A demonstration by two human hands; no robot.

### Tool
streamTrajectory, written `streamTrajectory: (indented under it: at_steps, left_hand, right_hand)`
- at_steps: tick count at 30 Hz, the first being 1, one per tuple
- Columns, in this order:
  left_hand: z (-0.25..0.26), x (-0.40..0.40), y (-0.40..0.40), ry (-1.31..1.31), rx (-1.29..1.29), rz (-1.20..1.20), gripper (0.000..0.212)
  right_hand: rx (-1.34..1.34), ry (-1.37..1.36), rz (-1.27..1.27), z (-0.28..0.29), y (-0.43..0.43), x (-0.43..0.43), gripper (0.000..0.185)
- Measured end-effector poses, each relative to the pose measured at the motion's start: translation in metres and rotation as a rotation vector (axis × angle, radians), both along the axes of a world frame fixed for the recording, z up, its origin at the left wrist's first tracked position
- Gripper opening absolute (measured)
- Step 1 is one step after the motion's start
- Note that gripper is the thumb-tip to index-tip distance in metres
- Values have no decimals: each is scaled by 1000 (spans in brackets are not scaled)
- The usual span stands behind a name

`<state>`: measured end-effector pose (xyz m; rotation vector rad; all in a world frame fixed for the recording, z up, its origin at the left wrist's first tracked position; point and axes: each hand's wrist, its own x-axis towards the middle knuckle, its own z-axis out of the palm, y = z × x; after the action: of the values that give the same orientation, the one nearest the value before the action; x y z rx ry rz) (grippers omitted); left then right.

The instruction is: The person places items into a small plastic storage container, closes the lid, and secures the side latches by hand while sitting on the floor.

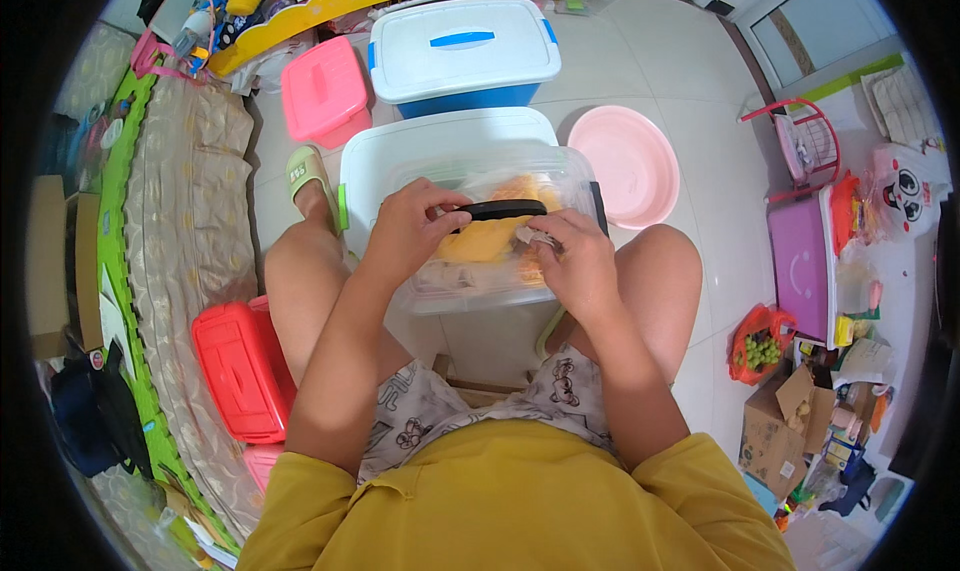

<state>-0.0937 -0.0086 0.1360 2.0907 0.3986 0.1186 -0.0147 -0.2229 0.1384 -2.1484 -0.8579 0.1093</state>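
In front of me, a clear plastic storage box [442,290] with yellow and orange contents showing through overlaps the lid of a larger white bin [450,130]. Its black carrying handle [502,209] stands up from the top. My left hand [412,226] grips the handle's left end between thumb and fingers. A crumpled greyish cloth or wipe [534,236] is pinched in my right hand [581,260], close to the handle's right end. Whether the cloth touches the handle or the lid cannot be told.
Beyond stand a blue bin with a white lid [465,46] and a pink lidded box [322,91]. A pink basin [626,166] sits on the tiles at right. A red box [240,372] is by my left leg. Grapes in a red bag [761,350] and a cardboard box [780,440] lie right.
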Motion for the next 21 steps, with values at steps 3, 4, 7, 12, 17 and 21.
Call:
streamTrajectory:
  at_steps: [3, 4, 7, 12, 17, 21]
  left_hand:
    - [-5, -1, 4, -15, -76, 6, 19]
    - [-7, -2, 6, -16, -78, 11, 19]
    - [-13, -1, 8, -26, -181, 24, 19]
    - [-18, 1, 8, -9, -177, 25, 21]
    - [-22, 0, 9, -22, -187, 24, 21]
    - [-19, -1, 8, -19, -159, 36, 21]
  right_hand:
    - [-94, -99, -87, -6, 9, -14, 25]
    - [-78, -142, -85, -11, 13, -19, 28]
    - [-45, -156, -39, -16, 25, -29, 30]
    - [33, -93, 168, -16, 48, -41, 32]
    - [-52, 42, 322, -1, 34, -18, 31]
    - [-269, 20, 340, 11, 18, 5, 31]
